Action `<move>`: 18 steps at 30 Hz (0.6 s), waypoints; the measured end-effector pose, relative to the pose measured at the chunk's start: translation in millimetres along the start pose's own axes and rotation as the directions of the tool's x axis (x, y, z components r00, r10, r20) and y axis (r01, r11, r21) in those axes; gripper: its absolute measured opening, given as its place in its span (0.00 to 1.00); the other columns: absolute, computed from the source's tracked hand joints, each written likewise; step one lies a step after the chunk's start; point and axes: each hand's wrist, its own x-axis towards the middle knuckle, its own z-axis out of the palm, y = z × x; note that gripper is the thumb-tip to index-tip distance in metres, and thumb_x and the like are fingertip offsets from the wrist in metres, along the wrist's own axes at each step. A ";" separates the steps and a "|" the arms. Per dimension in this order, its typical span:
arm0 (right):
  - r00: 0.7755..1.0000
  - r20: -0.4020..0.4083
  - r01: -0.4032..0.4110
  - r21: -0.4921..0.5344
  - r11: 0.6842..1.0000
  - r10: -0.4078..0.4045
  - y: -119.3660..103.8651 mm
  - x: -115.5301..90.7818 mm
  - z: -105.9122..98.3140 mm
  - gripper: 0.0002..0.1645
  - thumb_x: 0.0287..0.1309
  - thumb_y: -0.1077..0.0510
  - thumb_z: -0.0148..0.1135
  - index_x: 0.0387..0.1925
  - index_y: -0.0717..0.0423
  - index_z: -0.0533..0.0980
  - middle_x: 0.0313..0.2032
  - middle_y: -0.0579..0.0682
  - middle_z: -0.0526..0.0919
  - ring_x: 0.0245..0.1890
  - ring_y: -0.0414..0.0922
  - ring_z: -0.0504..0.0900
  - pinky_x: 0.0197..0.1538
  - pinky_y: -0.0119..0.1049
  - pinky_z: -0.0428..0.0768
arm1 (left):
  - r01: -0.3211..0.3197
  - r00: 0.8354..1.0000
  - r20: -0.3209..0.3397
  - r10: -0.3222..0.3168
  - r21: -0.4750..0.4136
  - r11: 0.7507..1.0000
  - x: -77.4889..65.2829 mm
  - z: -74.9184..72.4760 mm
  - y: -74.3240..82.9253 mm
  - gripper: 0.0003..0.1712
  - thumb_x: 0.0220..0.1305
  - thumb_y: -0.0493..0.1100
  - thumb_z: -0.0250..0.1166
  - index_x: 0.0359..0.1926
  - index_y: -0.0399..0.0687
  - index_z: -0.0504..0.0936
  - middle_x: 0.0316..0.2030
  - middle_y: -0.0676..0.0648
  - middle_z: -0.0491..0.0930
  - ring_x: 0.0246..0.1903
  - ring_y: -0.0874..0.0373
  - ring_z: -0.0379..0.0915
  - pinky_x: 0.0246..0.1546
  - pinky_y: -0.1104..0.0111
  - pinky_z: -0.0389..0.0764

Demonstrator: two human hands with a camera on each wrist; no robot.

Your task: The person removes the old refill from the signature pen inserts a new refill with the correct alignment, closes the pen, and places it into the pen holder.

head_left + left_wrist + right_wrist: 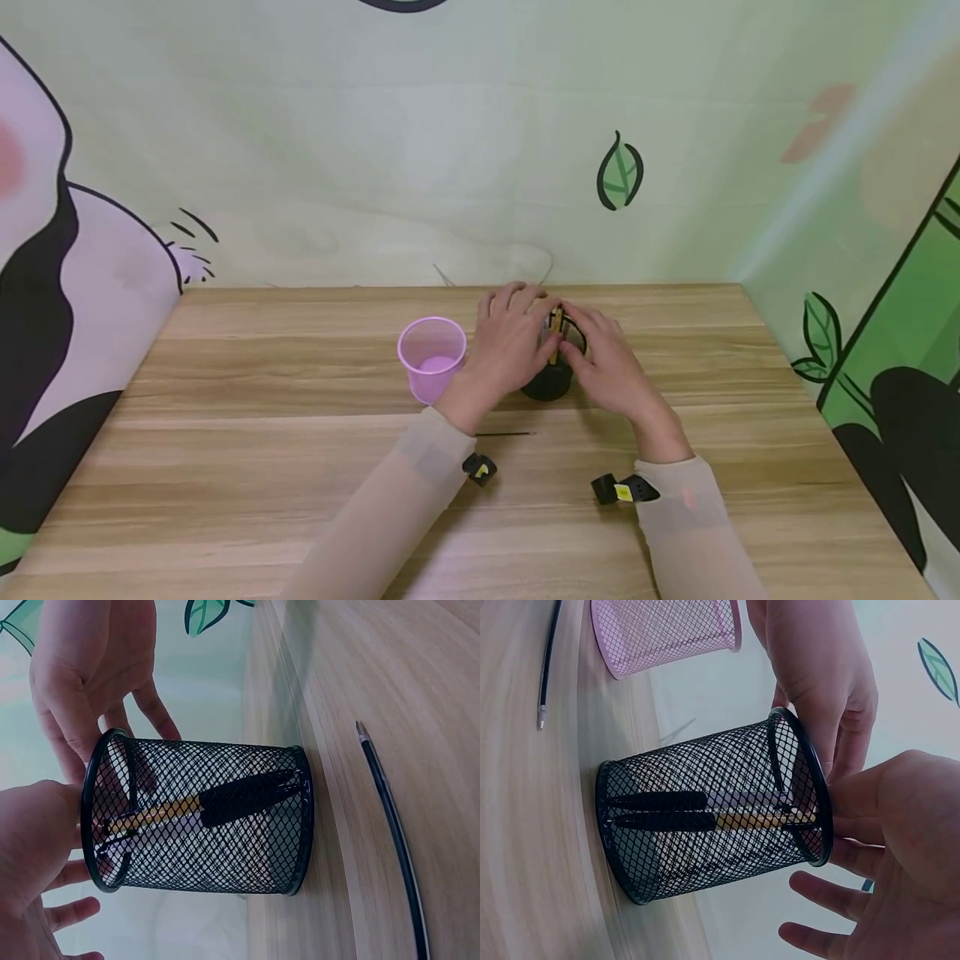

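Observation:
A black mesh pen holder (547, 385) stands on the table with two pens in it. One pen is yellow (161, 815) with a black grip; the other is pale purple (169, 834), also black-gripped. From the left, my left hand (510, 337) reaches over the rim, its thumb beside the pens' upper ends. My right hand (611, 362) comes in from the right, with thumb and index finger at the rim near the yellow pen. In the right wrist view its other fingers (817, 892) are spread apart. The rim and mesh hide whether either hand pinches a pen.
A pink mesh holder (432, 358) stands left of the black one, close to my left forearm. A thin dark pen refill (394, 817) lies on the wooden table (300, 483) in front of the black holder. A printed cloth wall (337, 167) rises behind the table.

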 end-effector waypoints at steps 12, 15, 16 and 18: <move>1.000 -0.008 0.020 0.004 1.000 -0.020 1.2 -2.7 3.2 0.35 0.77 0.61 0.52 0.79 0.64 0.56 0.75 0.65 0.63 0.75 0.63 0.60 0.74 0.64 0.61 | -0.023 0.997 0.066 0.025 -0.040 0.999 -2.0 -6.3 -3.4 0.32 0.74 0.60 0.60 0.74 0.57 0.71 0.72 0.53 0.72 0.74 0.50 0.60 0.72 0.46 0.63; 1.000 -0.005 0.006 0.021 1.000 -0.006 2.1 -2.5 2.6 0.35 0.78 0.60 0.51 0.79 0.63 0.55 0.76 0.64 0.63 0.76 0.63 0.59 0.75 0.63 0.60 | -0.025 0.997 0.075 0.029 -0.046 0.999 -2.5 -9.6 -5.5 0.33 0.75 0.61 0.59 0.74 0.57 0.70 0.72 0.52 0.71 0.75 0.49 0.59 0.73 0.47 0.62; 1.000 -0.005 0.002 0.029 1.000 -0.002 2.4 -2.4 1.9 0.35 0.78 0.60 0.51 0.79 0.63 0.55 0.76 0.64 0.62 0.76 0.62 0.59 0.75 0.63 0.60 | -0.027 0.997 0.074 0.031 -0.050 0.998 -2.7 -11.1 -6.5 0.33 0.75 0.61 0.59 0.74 0.57 0.70 0.72 0.52 0.71 0.75 0.49 0.60 0.74 0.47 0.62; 1.000 -0.010 -0.005 0.045 0.999 0.006 2.7 -2.3 -0.3 0.35 0.79 0.59 0.51 0.80 0.62 0.54 0.76 0.64 0.63 0.77 0.62 0.58 0.75 0.64 0.59 | -0.024 0.996 0.086 0.029 -0.062 0.998 -3.2 -15.8 -9.4 0.33 0.75 0.62 0.59 0.75 0.57 0.69 0.73 0.52 0.70 0.75 0.49 0.59 0.75 0.47 0.61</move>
